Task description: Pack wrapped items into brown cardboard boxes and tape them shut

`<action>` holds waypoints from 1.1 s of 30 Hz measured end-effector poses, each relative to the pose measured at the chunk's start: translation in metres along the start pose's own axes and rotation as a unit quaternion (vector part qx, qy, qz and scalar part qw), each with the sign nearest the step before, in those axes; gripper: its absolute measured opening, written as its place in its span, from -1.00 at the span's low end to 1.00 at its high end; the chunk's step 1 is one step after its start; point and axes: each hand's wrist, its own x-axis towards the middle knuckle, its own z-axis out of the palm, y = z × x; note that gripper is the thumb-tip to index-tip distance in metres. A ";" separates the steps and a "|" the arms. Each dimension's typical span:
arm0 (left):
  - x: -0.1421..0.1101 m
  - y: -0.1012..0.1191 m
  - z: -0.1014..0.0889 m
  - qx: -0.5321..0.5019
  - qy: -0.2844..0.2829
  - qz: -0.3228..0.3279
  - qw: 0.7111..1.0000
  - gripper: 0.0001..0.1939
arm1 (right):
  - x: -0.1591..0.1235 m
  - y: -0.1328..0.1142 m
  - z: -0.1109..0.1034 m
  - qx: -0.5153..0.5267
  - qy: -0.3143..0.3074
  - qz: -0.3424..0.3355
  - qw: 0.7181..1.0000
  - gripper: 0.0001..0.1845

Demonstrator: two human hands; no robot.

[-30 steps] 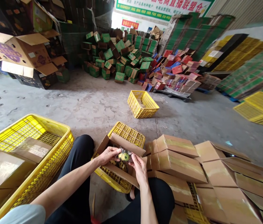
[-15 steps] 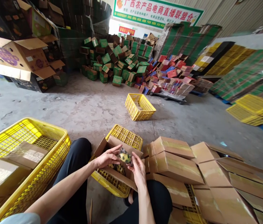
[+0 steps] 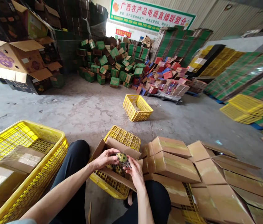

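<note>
Between my two hands, above an open cardboard box [image 3: 122, 143], is a yellow-green fruit [image 3: 121, 157] with dark spots, in clear plastic film. My left hand [image 3: 107, 158] grips its left side with the fingertips. On the other side, the fingers of my right hand [image 3: 133, 169] are closed on the film at the fruit's lower right. The box rests with its flaps spread on an upturned yellow crate [image 3: 124, 137]. Inside it, partly hidden by my hands, more dark-spotted wrapped pieces [image 3: 116, 169] show.
A large yellow crate [image 3: 64, 146] holding cardboard boxes stands at my left. Stacked closed cartons [image 3: 175, 161] and more cartons [image 3: 224, 199] lie to my right. Ahead on the concrete floor sits a smaller yellow crate [image 3: 137, 116]. Heaped green boxes [image 3: 115, 81] lie further back.
My hands have drawn closer together around the wrapped fruit, with the left fingers now bent more tightly on it. The whole view has shifted slightly.
</note>
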 end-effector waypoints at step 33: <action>0.004 -0.019 0.000 0.007 -0.032 -0.080 0.996 -0.22 | -0.003 -0.004 0.010 0.022 -0.060 -0.025 0.998 -0.33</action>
